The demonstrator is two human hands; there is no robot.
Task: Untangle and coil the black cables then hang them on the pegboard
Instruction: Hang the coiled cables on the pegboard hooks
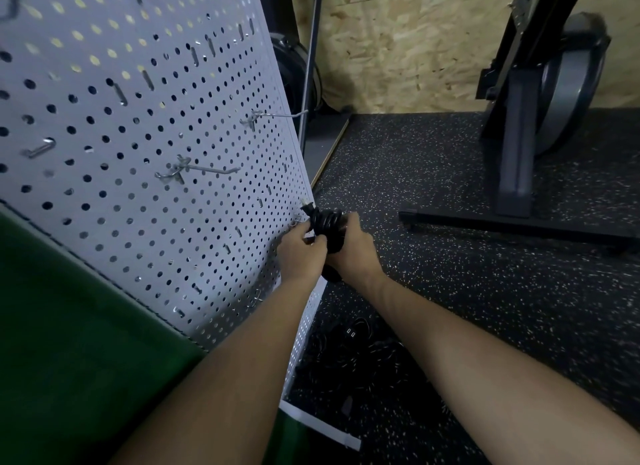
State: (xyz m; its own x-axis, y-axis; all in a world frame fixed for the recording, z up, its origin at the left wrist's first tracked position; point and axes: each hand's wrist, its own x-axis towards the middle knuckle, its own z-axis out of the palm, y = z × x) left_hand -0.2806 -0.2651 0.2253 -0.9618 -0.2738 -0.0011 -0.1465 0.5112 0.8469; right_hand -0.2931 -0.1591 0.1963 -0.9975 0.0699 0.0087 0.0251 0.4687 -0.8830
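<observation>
Both hands are closed on one coiled black cable (327, 220), which is held just beside the right edge of the pegboard (138, 118), in its lower part. The right hand (353, 246) wraps round the bundle from the side away from the pegboard, and the left hand (299, 248) pinches it from the pegboard side with curled fingers. The plug (306, 208) sticks out of the top of the coil and points toward the pegboard edge. I judge the cable to be light and soft, but a little springy: the rubber jacket gives good friction, so it will not slip, yet the loops want to open when the grip is loosened. For this reason the best place to hold it is across all the turns together, in the middle of the bundle, and not by the plug or by one single loop. To hang it, one open loop has to pass over a hook. The long hook (204, 169) in the middle of the pegboard and the upper hook (277, 115) near its right edge both carry nothing. More black cables (363, 360) lie in a loose heap on the speckled floor (450, 256) at the foot of the pegboard, and they look not yet coiled. An exercise machine (540, 118) stands well apart from the pegboard.
</observation>
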